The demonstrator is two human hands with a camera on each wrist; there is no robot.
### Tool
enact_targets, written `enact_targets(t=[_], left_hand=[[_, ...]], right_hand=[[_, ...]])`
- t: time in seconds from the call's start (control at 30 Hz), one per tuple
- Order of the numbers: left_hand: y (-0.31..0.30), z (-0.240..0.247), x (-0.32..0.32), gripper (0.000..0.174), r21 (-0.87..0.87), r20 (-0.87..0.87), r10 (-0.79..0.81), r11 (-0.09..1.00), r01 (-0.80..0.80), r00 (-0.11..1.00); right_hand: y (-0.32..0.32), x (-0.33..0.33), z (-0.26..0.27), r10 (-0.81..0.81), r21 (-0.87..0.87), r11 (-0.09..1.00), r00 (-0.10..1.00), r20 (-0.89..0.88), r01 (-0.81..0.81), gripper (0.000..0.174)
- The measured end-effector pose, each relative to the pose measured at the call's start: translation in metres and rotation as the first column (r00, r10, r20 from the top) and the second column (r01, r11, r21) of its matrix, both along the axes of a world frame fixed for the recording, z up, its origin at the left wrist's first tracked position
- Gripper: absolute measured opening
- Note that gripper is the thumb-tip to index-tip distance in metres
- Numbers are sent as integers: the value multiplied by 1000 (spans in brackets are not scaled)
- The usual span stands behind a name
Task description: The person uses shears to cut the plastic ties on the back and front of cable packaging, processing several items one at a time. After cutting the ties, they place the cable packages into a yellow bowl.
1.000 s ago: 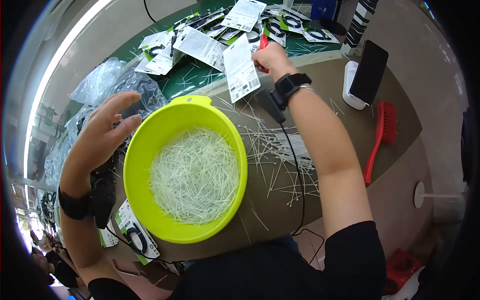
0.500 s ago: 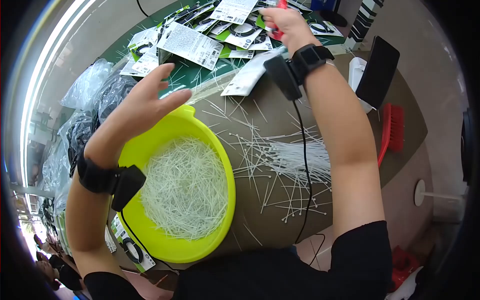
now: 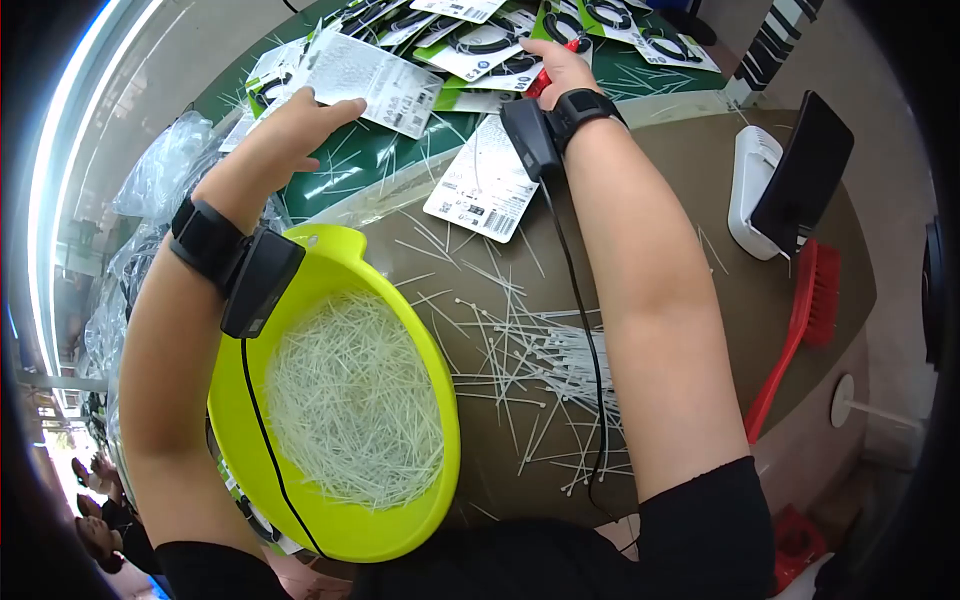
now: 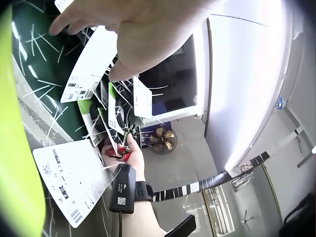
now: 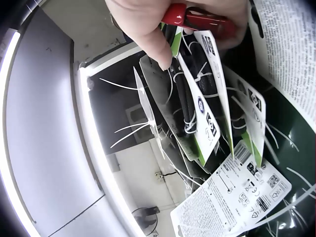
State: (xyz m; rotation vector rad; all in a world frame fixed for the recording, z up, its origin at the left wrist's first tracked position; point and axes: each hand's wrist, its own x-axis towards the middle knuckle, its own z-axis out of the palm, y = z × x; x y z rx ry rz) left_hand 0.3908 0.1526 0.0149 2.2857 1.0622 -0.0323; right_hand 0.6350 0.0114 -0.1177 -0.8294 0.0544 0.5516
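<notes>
My left hand [image 3: 290,120] reaches past the basin with its fingers stretched out, the tips at the edge of a white printed package card [image 3: 375,80]. In the left wrist view the left hand [image 4: 138,29] hovers open over the cards on the green mat. My right hand [image 3: 562,62] grips a red-handled tool [image 3: 538,82] among the green-and-white cable packages [image 3: 480,45]. The right wrist view shows the red tool [image 5: 197,19] in my fingers, just above several packages [image 5: 202,113]. A lime-green basin [image 3: 440,330] holds cut white ties.
Loose white cable ties [image 3: 540,350] lie scattered on the brown table. A white card [image 3: 485,185] lies face down near my right forearm. A phone on a white stand [image 3: 800,170] and a red brush [image 3: 800,310] sit at the right. Plastic bags [image 3: 160,165] are heaped at the left.
Both hands moved farther out to the package pile. The left hand crossed over the basin to a white card; the right hand, still holding the red tool, left one card on the table.
</notes>
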Motion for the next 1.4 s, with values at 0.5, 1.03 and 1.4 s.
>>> enact_targets(t=[0.5, 1.03, 1.4], left_hand=[[14, -44, -1, 92, -324, 464, 38, 937, 129, 885], [-16, 70, -62, 75, 97, 576, -506, 822, 561, 642], [-40, 0, -242, 63, -547, 595, 198, 810, 212, 779]], right_hand=[[29, -49, 0, 72, -75, 996, 972, 224, -57, 31], [-58, -162, 139, 316, -104, 914, 530, 787, -391, 40], [-142, -302, 148, 576, -285, 787, 486, 657, -548, 47]])
